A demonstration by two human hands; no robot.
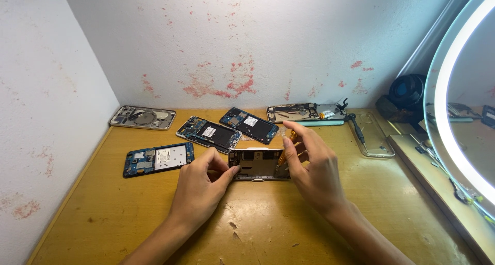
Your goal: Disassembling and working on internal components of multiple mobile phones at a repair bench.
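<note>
Left hand point(202, 181) pinches the opened phone point(259, 165) steady on the table point(258, 229); right hand point(309, 167) pinches a small screwdriver point(286, 147), best kept upright, pressed lightly.

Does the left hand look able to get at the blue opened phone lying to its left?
Probably yes: the blue opened phone lies on bare table just left of the left hand, nothing between them, though that hand now steadies the opened phone.

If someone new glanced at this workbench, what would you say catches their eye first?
Probably the two hands mid-table: the left hand steadies an opened phone while the right hand works a yellow-handled screwdriver at it. Behind them, more stripped phones fan across the wooden table, and a glowing ring light curves along the right edge.
</note>
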